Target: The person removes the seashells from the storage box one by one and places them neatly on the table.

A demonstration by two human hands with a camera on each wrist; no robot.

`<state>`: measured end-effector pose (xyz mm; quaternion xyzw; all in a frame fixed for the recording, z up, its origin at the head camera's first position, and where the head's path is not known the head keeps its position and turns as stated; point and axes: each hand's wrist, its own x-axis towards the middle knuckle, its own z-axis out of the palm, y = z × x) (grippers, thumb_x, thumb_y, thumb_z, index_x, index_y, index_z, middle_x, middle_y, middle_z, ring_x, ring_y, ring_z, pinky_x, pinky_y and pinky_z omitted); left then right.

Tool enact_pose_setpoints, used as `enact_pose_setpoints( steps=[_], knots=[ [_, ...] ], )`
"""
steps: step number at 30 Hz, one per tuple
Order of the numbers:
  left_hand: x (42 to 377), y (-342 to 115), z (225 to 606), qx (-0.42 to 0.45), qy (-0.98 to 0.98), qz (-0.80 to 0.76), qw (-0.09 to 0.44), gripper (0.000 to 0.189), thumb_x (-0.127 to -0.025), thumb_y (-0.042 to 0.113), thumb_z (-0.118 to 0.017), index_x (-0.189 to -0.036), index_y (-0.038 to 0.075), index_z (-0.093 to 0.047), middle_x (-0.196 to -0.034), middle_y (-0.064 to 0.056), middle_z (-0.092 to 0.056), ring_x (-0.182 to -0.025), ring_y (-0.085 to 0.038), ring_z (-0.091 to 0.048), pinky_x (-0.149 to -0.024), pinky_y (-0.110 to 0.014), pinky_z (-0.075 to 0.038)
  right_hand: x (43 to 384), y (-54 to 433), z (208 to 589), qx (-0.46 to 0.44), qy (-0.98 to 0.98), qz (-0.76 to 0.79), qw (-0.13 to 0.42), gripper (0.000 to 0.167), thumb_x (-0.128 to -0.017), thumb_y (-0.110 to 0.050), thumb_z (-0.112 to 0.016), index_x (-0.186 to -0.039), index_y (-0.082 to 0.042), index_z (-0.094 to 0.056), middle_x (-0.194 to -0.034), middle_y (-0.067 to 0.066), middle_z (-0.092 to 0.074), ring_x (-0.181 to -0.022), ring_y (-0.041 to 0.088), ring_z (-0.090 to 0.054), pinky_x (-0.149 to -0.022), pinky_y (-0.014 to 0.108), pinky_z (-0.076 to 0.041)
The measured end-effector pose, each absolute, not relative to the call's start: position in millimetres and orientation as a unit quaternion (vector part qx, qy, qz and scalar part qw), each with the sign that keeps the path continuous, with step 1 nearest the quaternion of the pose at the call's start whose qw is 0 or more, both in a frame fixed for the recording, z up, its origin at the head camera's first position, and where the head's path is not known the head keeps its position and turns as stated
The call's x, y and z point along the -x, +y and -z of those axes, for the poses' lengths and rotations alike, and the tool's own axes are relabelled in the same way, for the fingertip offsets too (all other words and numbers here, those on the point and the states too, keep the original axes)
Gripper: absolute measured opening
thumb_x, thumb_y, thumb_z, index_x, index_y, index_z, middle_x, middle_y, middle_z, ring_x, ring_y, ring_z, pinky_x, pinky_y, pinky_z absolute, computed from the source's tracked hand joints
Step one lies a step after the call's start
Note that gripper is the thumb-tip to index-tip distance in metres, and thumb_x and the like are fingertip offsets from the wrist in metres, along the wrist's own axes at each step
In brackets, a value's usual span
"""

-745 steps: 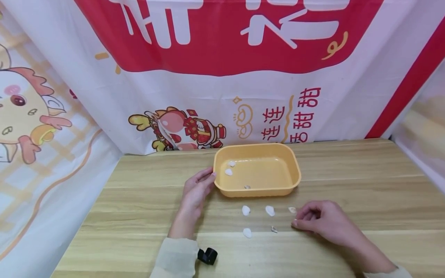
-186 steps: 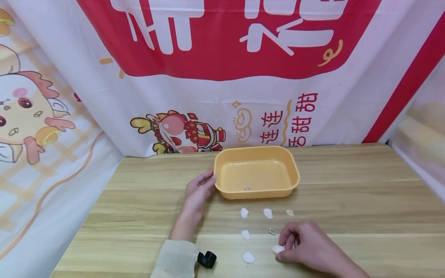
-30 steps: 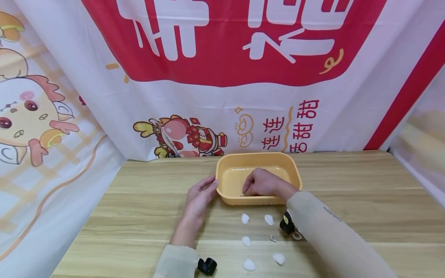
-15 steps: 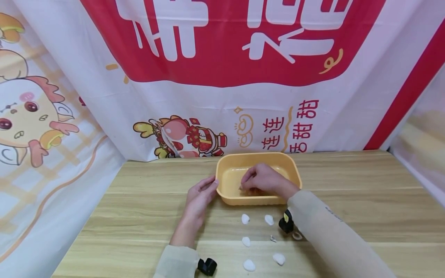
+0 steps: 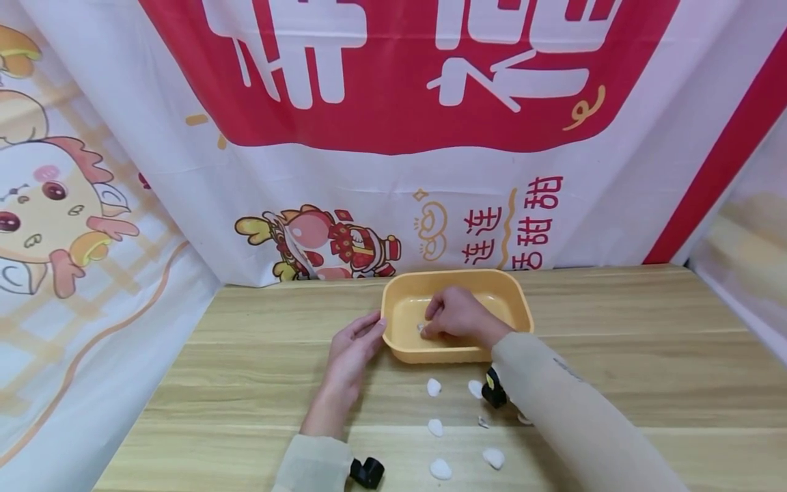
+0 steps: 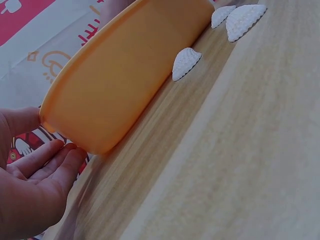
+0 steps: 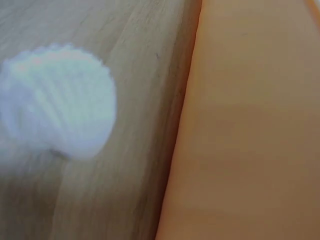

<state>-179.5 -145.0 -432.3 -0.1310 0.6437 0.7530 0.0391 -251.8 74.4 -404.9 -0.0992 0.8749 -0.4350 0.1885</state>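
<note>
My right hand (image 5: 458,316) is inside the yellow plastic tub (image 5: 519,304), its thumb and fingers pinching a small pale seashell (image 5: 421,327) just above or on the tub floor; the fingers cover most of it. My left hand (image 5: 350,352) rests against the tub's left end; in the left wrist view its thumb and extended fingers (image 6: 70,167) touch the outer wall. White scallop-like seashells lie in spaced rows on the table before the tub, such as a ribbed one (image 7: 60,102) close to the right wrist camera. Among them is a small greyish shell piece (image 5: 483,422).
The tub stands near the back edge of the wooden table (image 5: 258,383), close to a printed cloth (image 5: 344,171). A ring-like shell (image 5: 525,418) is partly covered by my right sleeve (image 5: 565,403). Black camera mounts sit at both wrists.
Since the earliest frame, two white shells have left the tub and more lie on the table. Over the last second my right hand has shifted slightly back inside the tub. The left hand stays put.
</note>
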Motion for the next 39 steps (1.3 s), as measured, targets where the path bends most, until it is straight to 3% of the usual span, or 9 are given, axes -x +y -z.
enact_pose_setpoints(
  steps=[20,27,39],
  knots=[
    [179,-145,432,0.135,0.643,-0.753,0.036,0.046,-0.103,0.018,-0.074,-0.146,0.005,-0.063,-0.152,-0.018,-0.063,-0.139,-0.028,-0.062,-0.123,-0.041,-0.05,254,61,408,0.126,0.892,0.399,0.173,0.008,-0.087,-0.01,-0.087,-0.086,-0.01,-0.08,-0.074,0.003,-0.072,-0.065,0.015,-0.063,-0.058,0.022,-0.053],
    [180,-145,433,0.141,0.644,-0.751,0.042,0.047,-0.102,0.021,-0.076,-0.146,0.007,-0.064,-0.152,-0.016,-0.064,-0.139,-0.026,-0.062,-0.123,-0.042,-0.051,253,59,407,0.122,0.904,0.371,0.172,0.011,-0.086,-0.013,-0.088,-0.08,-0.014,-0.079,-0.073,0.004,-0.073,-0.066,0.017,-0.065,-0.058,0.023,-0.052],
    [180,-144,432,0.138,0.64,-0.755,0.041,0.045,-0.103,0.016,-0.074,-0.146,0.007,-0.064,-0.152,-0.015,-0.064,-0.139,-0.027,-0.062,-0.122,-0.04,-0.051,253,61,407,0.115,0.893,0.397,0.176,0.01,-0.086,-0.012,-0.087,-0.081,-0.012,-0.078,-0.073,0.004,-0.074,-0.064,0.016,-0.066,-0.059,0.022,-0.054]
  ],
)
